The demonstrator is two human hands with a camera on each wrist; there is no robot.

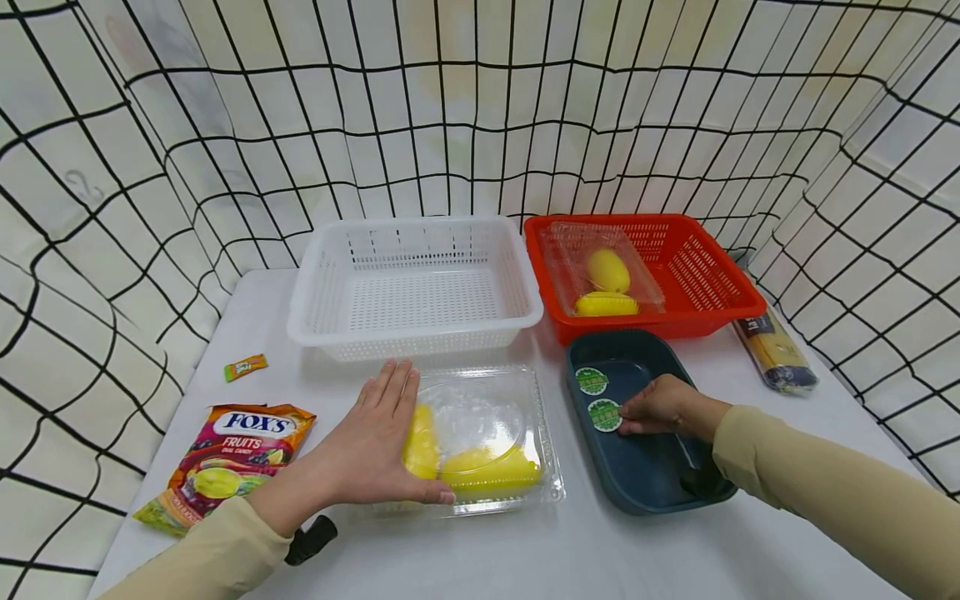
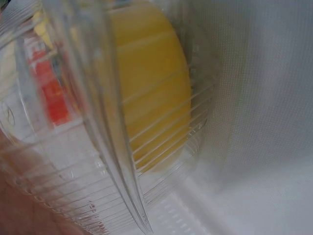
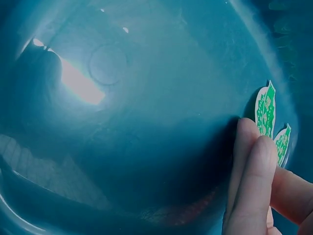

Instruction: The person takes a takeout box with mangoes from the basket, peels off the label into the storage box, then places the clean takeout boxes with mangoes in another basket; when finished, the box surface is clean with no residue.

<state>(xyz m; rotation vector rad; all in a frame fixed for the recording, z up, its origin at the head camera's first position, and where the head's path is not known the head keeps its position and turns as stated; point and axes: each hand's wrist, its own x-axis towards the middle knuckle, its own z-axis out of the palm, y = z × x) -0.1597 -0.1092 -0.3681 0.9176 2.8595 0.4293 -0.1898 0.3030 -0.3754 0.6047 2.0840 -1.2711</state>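
Observation:
My left hand (image 1: pixel 371 454) lies along the left side of a clear plastic clamshell box (image 1: pixel 551 462), fingers straight and thumb over its front edge. Inside the box are yellow items (image 1: pixel 491 468), which show blurred through the ribbed wall in the left wrist view. Over in the dark blue tray (image 1: pixel 600 479), my right hand (image 1: pixel 670 407) pinches the nearer of two round green labels (image 1: pixel 603 415) between thumb and fingers. The other green label (image 1: pixel 592 382) is just beyond it. Both labels look like thin upright discs in the right wrist view.
A white basket (image 1: pixel 300 308) stands behind the clamshell box. The red basket (image 1: pixel 720 283) holds another clear box with yellow items. A candy bag (image 1: pixel 240 467) and a small wrapped candy (image 1: pixel 245 367) lie left; a long packet (image 1: pixel 780 350) lies right. Black netting (image 1: pixel 472 129) surrounds the table.

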